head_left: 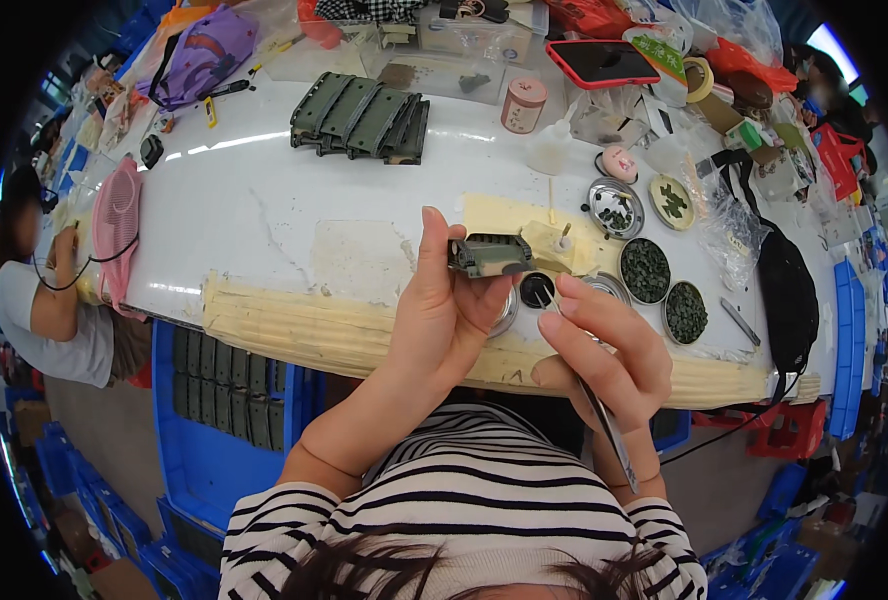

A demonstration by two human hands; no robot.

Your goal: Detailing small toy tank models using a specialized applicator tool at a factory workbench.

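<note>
My left hand point(432, 318) holds a small green camouflage-painted plastic model part point(491, 257) between thumb and fingers, above the table's near edge. In my right hand point(619, 355) are metal tweezers point(604, 415), gripped like a pen. Their tips are close to a small round black dish point(537, 290) just below the part. Whether the tips hold anything is too small to tell. Right of my hands stand two round tins, a nearer one point(685, 312) and a farther one point(646, 270), both full of tiny dark green pieces.
Stacked green camouflage parts point(359, 118) lie at the back. A glass dish point(615, 208), pink canister point(524, 105) and red-cased phone point(602, 63) sit at right. A black bag point(789, 285) hangs over the right edge. Below left, a blue crate point(204, 465) holds green parts; another person point(39, 310) sits beyond.
</note>
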